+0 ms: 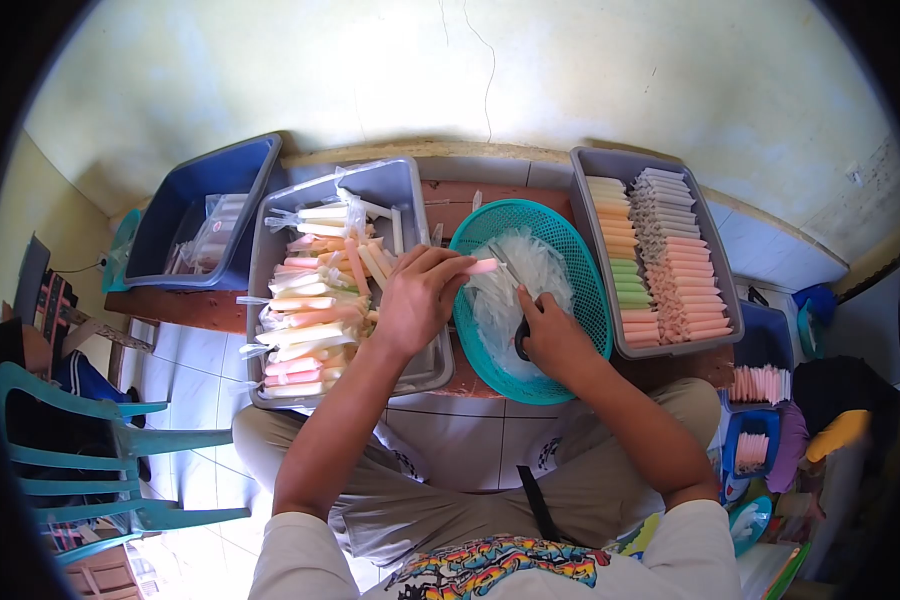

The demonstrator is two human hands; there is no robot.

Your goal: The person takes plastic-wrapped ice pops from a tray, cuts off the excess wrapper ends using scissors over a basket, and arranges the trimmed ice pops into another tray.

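Observation:
My left hand (420,300) is closed around a pink ice pop tube (482,267), its end sticking out to the right over a teal plastic basket (597,275). My right hand (560,342) grips a pair of black-handled scissors (521,340), blades pointing up toward that tube. Whether the blades touch the plastic, I cannot tell. Clear plastic scraps (540,262) fill the basket beneath both hands. Left of it, a grey tub (402,190) holds a loose heap of pastel ice pop tubes (305,305) with long plastic tails.
To the right, another grey tub (592,163) contains neat rows of ice pop tubes (685,265). A dark blue tub (190,185) with plastic packs is at far left. The tubs rest on a low wooden bench (450,205) by the wall. A teal chair (70,440) stands lower left.

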